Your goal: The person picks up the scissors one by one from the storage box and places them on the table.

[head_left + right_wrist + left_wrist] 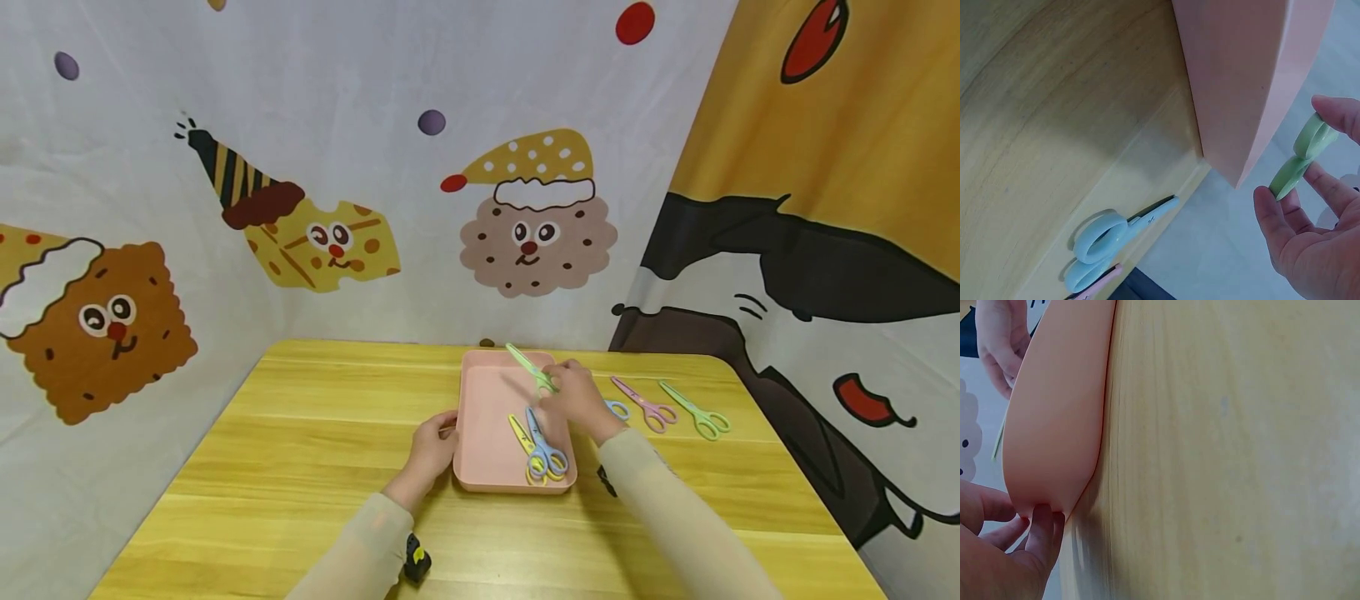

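A pink tray lies on the wooden table, its left side held by my left hand. From close up in the left wrist view, the fingers press against the outer wall near a corner. Above the tray's far right part, my right hand pinches light green scissors by the handle loops, blades directed away and left. Inside the tray, blue scissors lie partly over yellow scissors, near the front right corner.
Right of the tray on the table lie blue scissors, pink scissors and another pair of green scissors. The right hand partly covers the blue pair in the head view. A printed cloth hangs behind the table.
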Motion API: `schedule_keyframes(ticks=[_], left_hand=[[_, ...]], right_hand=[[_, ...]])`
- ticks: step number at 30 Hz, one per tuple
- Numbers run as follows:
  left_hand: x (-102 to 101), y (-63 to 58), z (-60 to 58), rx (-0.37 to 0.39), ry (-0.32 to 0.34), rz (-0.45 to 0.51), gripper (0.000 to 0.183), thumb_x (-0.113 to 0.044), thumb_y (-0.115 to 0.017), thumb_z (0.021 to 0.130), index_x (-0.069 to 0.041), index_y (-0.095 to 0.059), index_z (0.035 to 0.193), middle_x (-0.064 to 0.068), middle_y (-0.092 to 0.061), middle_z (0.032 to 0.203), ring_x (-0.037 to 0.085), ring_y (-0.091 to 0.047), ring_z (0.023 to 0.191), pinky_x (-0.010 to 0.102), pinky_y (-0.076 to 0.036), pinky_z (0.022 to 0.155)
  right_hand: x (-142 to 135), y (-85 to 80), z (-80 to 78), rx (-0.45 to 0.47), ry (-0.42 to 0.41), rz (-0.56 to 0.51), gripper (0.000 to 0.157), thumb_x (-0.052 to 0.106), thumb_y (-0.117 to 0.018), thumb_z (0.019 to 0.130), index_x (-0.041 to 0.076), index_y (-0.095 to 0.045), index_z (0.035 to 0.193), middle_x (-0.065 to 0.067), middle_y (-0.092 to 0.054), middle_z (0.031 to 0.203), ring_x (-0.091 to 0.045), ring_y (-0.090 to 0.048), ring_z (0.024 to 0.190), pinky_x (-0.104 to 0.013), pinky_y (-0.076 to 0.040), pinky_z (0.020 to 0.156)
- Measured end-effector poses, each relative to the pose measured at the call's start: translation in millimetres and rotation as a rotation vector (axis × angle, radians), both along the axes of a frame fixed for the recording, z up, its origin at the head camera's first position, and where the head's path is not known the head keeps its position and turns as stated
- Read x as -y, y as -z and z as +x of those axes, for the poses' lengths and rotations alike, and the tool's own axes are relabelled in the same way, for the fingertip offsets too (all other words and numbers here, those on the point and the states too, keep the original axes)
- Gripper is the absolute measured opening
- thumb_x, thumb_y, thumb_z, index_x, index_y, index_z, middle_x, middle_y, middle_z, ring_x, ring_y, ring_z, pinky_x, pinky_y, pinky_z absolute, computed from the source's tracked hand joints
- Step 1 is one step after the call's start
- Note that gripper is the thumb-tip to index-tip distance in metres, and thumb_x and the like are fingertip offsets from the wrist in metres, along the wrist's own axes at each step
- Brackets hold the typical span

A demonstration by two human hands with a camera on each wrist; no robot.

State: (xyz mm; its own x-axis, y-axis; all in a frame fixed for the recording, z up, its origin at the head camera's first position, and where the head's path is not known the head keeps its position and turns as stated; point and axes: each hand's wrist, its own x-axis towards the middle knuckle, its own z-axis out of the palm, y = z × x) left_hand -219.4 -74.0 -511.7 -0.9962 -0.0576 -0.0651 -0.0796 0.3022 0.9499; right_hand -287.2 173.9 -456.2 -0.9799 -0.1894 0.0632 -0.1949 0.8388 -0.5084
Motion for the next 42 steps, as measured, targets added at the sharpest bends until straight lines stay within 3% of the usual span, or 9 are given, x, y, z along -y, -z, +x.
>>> schedule_keyframes(ticks=[10,22,31,42], left_hand=[[0,0.4,0.5,0.019,-0.003,0.016,0.037,0.001,-0.052,0.091,0.004,-0.056,0.127,0.02,-0.061,0.12,0.03,-0.061,0.107,0.034,-0.055,0.086],[1,-1.6,1.6,0.004,0.003,0.01,0.037,0.001,-0.051,0.09,0.005,-0.055,0.127,0.022,-0.06,0.12,0.031,-0.061,0.107,0.035,-0.055,0.086],[0,-1.2,2.0,-0.005,0.003,0.014,0.037,0.002,-0.051,0.089,0.007,-0.055,0.126,0.023,-0.06,0.12,0.033,-0.061,0.108,0.036,-0.055,0.087],[-1,-1.8,2.3,0.005,-0.002,0.012,0.037,0.001,-0.052,0.09,0.006,-0.056,0.126,0.023,-0.061,0.12,0.032,-0.061,0.107,0.036,-0.055,0.086]], right_hand=[[-8,-3.1,2.4,0.018,0.026,-0.009,0.06,0.019,-0.074,0.075,0.005,-0.056,0.13,-0.02,-0.049,0.126,-0.04,-0.048,0.113,-0.05,-0.049,0.089],[-22,-1.2,5.7,-0.021,0.037,0.023,0.061,0.023,-0.075,0.075,0.002,-0.057,0.129,-0.022,-0.052,0.119,-0.037,-0.051,0.103,-0.048,-0.05,0.083],[-33,-1.6,9.4,0.016,0.072,0.018,0.06,0.022,-0.074,0.075,0.004,-0.056,0.13,-0.022,-0.049,0.124,-0.039,-0.051,0.108,-0.051,-0.049,0.087],[-47,2.1,12.6,0.028,0.101,0.056,0.065,0.032,-0.076,0.076,0.004,-0.055,0.131,-0.024,-0.048,0.123,-0.04,-0.05,0.105,-0.052,-0.049,0.085]])
